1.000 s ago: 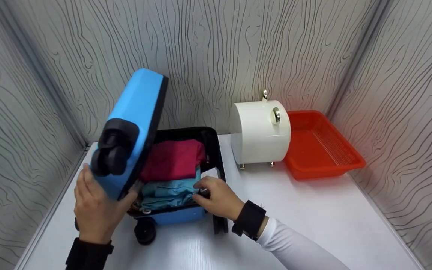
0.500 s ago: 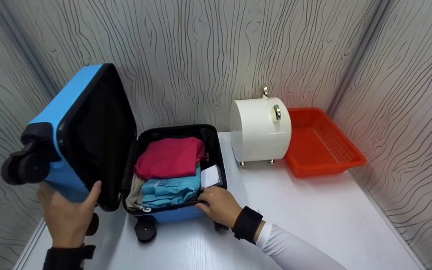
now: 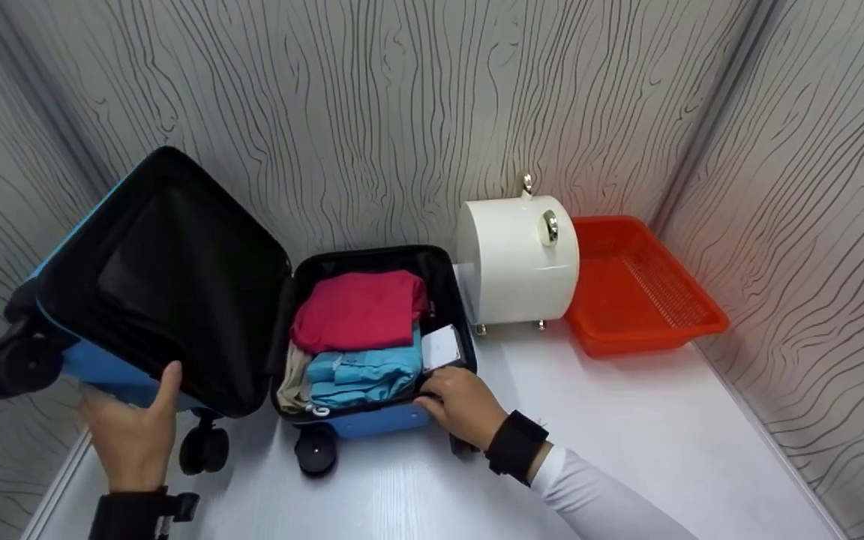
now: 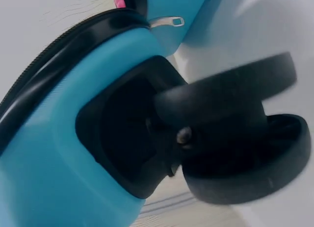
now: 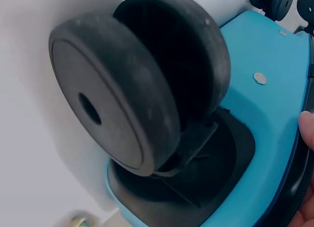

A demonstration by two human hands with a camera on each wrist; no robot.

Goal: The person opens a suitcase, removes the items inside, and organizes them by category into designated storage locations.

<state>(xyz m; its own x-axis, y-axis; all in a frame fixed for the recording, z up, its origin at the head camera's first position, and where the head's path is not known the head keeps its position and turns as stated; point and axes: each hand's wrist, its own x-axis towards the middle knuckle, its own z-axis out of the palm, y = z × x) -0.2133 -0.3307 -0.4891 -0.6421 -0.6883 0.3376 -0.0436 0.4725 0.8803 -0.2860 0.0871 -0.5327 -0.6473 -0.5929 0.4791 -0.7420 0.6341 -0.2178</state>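
A small blue suitcase lies open in the head view. Its lid (image 3: 184, 262), lined in black, leans up to the left of the base (image 3: 383, 421). My left hand (image 3: 132, 431) grips the lid's lower edge, thumb on the rim side and the other fingers partly hidden beneath. With its fingers over the front right rim, my right hand (image 3: 466, 401) holds the base. Packed inside are a folded red garment (image 3: 361, 309), a teal garment (image 3: 368, 375), a beige cloth (image 3: 295, 382) and a white box-like item (image 3: 441, 347). A black caster wheel (image 5: 113, 94) fills much of the right wrist view.
To the right of the suitcase stands a white drum-shaped container (image 3: 526, 262) with shiny metal fittings and small feet. An orange plastic basket (image 3: 642, 341) sits beside it near the right wall. Wood-patterned panels (image 3: 402, 112) enclose the white tabletop (image 3: 589, 435).
The lid has swung left from above the base, exposing the clothes, and my left hand moved left with it. The base shifted slightly right; my right hand has settled on its front rim.
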